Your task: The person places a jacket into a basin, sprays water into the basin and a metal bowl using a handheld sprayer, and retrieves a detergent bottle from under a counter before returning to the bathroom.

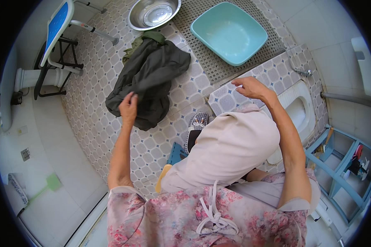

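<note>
The dark green garment lies heaped on the tiled floor, left of centre, nearer than the steel basin and left of the turquoise basin. The left hand appears to pinch its folds between thumb and fingers; the right hand, empty and loosely spread, hangs well apart. For good control, the pinch should gather several layers, with the free hand supporting the opposite side.
</note>
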Demonstrator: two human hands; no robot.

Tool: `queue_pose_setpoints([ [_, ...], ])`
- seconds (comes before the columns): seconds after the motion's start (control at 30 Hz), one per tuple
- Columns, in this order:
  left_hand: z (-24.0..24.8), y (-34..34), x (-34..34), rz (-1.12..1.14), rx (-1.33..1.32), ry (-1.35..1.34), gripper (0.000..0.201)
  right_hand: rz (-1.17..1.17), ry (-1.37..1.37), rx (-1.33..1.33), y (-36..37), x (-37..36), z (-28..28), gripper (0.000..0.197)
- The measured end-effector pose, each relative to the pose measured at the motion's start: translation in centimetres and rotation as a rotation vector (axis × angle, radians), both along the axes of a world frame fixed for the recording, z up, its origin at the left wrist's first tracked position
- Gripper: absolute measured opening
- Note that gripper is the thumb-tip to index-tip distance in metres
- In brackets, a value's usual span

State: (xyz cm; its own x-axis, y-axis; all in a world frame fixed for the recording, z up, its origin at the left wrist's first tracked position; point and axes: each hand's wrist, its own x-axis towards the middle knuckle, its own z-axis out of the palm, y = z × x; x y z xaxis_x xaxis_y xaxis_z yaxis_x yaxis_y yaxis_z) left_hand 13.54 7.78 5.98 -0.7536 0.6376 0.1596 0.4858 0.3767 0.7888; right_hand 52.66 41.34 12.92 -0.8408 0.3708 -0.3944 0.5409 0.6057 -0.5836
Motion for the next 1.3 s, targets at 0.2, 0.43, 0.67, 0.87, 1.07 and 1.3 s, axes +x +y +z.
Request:
queue_pose_setpoints([
  [0.2, 6.2, -2.4, -6.0, 0.426, 0.24, -0.269, 0.036, 0.006, -0.005, -0.004, 0.0, 0.4, -0.1, 0.037],
  [0.43, 6.5, -7.6, -9.6, 1.119, 0.423, -0.384, 0.044, -0.021, -0.016, -0.012, -0.3, -0.1, 0.7, 0.038],
  [0.67, 3.0, -14.0, -11.3, 1.411, 0.271, -0.274, 0.052, -0.035, -0.039, -0.041, -0.6, 0.1, 0.7, 0.04],
  [0.87, -0.6, -19.0, -11.2, 1.065, -0.408, -0.008, 0.048, -0.015, -0.047, -0.071, -1.2, -0.8, 0.2, 0.04],
  [1.07, 0.4, -13.9, -5.8, 0.56, -0.44, 0.558, 0.049, -0.015, -0.068, -0.064, -1.2, -0.5, 0.0, 0.039],
  [1.3, 0.4, -9.1, -3.3, 0.233, -0.643, 0.323, 0.064, 0.008, -0.063, -0.067, -1.4, -1.0, -0.3, 0.038],
])
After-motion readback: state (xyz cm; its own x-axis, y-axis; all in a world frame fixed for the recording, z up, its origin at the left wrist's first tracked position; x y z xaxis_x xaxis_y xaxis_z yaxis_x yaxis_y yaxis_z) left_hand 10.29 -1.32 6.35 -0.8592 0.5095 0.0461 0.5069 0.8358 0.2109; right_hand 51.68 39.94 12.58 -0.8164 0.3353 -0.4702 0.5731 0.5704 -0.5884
